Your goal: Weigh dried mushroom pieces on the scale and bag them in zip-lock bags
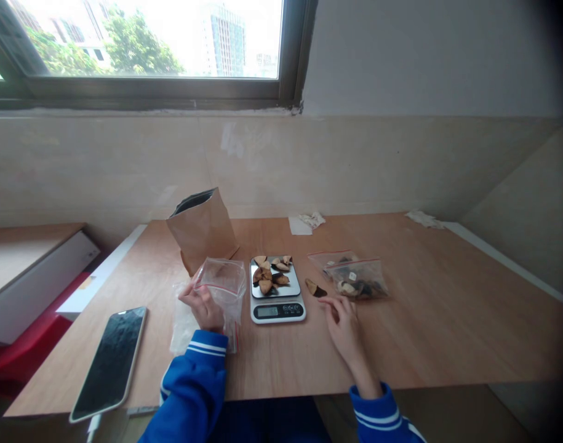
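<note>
My left hand point(204, 307) is closed on an empty clear zip bag point(220, 284) and holds it upright above more flat bags on the wooden table point(424, 320). To its right a small digital kitchen scale point(276, 309) carries several brown and dark dried slices point(271, 274). My right hand point(342, 323) rests on the table with its fingers loosely stretched, the tips close to a loose dried slice point(315, 288) beside the scale. Just beyond it lie two filled zip bags point(357, 278) with the same slices inside.
A brown paper bag point(202, 231) stands open behind the scale. A black smartphone point(110, 362) lies at the front left edge. Crumpled white tissue point(311, 219) and another scrap point(424, 218) lie at the back by the wall. A low white shelf point(36, 277) stands to the left.
</note>
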`<state>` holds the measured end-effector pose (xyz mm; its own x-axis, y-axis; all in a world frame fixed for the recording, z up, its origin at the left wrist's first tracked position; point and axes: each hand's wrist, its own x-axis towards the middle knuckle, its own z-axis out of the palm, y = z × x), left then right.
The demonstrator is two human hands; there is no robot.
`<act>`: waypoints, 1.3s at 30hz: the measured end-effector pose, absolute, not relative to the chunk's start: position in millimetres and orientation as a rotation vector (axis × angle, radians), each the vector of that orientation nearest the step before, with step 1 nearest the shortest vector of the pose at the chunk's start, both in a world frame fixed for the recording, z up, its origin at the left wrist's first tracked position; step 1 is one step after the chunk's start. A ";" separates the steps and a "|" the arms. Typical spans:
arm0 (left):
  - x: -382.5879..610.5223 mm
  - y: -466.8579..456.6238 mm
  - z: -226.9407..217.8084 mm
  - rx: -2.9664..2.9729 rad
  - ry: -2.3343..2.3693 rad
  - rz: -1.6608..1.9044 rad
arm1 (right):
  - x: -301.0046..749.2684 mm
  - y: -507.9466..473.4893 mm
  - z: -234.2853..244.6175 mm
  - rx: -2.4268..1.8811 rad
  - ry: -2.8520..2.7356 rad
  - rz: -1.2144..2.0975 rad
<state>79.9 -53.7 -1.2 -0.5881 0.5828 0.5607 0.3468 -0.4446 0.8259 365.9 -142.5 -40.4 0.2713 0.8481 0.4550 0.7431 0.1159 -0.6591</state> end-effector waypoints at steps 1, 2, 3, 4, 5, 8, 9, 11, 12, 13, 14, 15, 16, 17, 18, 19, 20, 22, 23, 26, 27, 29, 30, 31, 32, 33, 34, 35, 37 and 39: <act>80.7 -55.4 3.1 1.348 1.538 2.167 | 365.4 -142.5 -39.8 -1.641 -1.488 0.139; 81.5 -57.5 8.4 1.364 1.525 2.172 | 364.4 -142.2 -38.5 -1.637 -1.485 0.127; 82.1 -60.1 14.6 1.378 1.514 2.185 | 362.7 -141.3 -36.1 -1.627 -1.482 0.111; 82.4 -63.1 21.3 1.391 1.511 2.200 | 360.3 -139.6 -32.3 -1.610 -1.480 0.097; 82.2 -66.3 28.3 1.399 1.502 2.219 | 357.1 -137.0 -26.9 -1.584 -1.486 0.087; 78.3 -76.4 47.3 1.377 1.428 2.298 | 344.1 -122.2 -0.5 -1.499 -1.539 0.096; 75.9 -79.7 52.5 1.375 1.433 2.297 | 339.3 -115.0 10.5 -1.476 -1.569 0.115; 70.3 -86.2 60.8 1.371 1.477 2.286 | 330.5 -97.6 32.2 -1.422 -1.652 0.187; 67.4 -89.5 64.2 1.366 1.483 2.299 | 326.8 -87.6 41.3 -1.396 -1.704 0.236; 64.7 -92.7 67.0 1.363 1.465 2.325 | 323.9 -77.0 48.3 -1.380 -1.753 0.276; 62.2 -96.0 69.2 1.368 1.427 2.357 | 321.9 -65.9 52.7 -1.380 -1.794 0.302; 59.8 -99.1 70.8 1.379 1.388 2.379 | 320.9 -54.5 54.4 -1.396 -1.824 0.310; 57.4 -102.0 71.5 1.393 1.364 2.385 | 320.8 -43.2 53.6 -1.424 -1.849 0.306; 55.0 -104.6 71.2 1.408 1.372 2.366 | 321.7 -32.3 50.5 -1.456 -1.873 0.300; 52.5 -106.8 69.9 1.415 1.411 2.337 | 323.3 -22.4 45.9 -1.484 -1.900 0.302; 49.9 -108.6 67.6 1.406 1.473 2.303 | 325.7 -13.8 40.2 -1.506 -1.928 0.317; 47.3 -109.9 64.5 1.388 1.537 2.269 | 328.7 -6.9 34.3 -1.517 -1.952 0.346; 43.0 -111.1 57.0 1.347 1.628 2.211 | 336.5 1.1 23.3 -1.506 -1.952 0.429; 41.5 -111.2 53.1 1.330 1.651 2.186 | 341.3 2.4 18.8 -1.488 -1.921 0.462; 41.5 -110.6 43.6 1.295 1.653 2.127 | 359.2 -1.2 8.9 -1.479 -1.726 0.432; 42.9 -110.5 41.3 1.285 1.655 2.119 | 365.8 -3.6 6.4 -1.510 -1.648 0.379; 47.0 -110.6 37.8 1.278 1.668 2.111 | 377.8 -8.9 1.9 -1.594 -1.553 0.269; 49.3 -110.9 36.5 1.280 1.679 2.109 | 382.4 -11.5 -0.1 -1.636 -1.565 0.229; 51.4 -111.4 35.4 1.285 1.694 2.103 | 385.6 -14.2 -1.7 -1.680 -1.614 0.200; 53.3 -112.0 34.5 1.288 1.712 2.095 | 387.2 -17.1 -2.9 -1.726 -1.687 0.182; 54.5 -112.6 33.9 1.293 1.732 2.083 | 387.4 -20.4 -3.5 -1.770 -1.767 0.162; 55.0 -113.0 33.6 1.297 1.753 2.074 | 386.2 -24.5 -3.5 -1.806 -1.834 0.132; 54.6 -113.3 33.8 1.303 1.772 2.066 | 384.0 -29.4 -2.7 -1.825 -1.878 0.086; 50.9 -113.0 35.8 1.320 1.805 2.057 | 378.0 -42.1 0.4 -1.797 -1.901 -0.040; 44.4 -111.1 40.2 1.354 1.875 2.028 | 372.4 -58.0 3.7 -1.733 -1.885 -0.138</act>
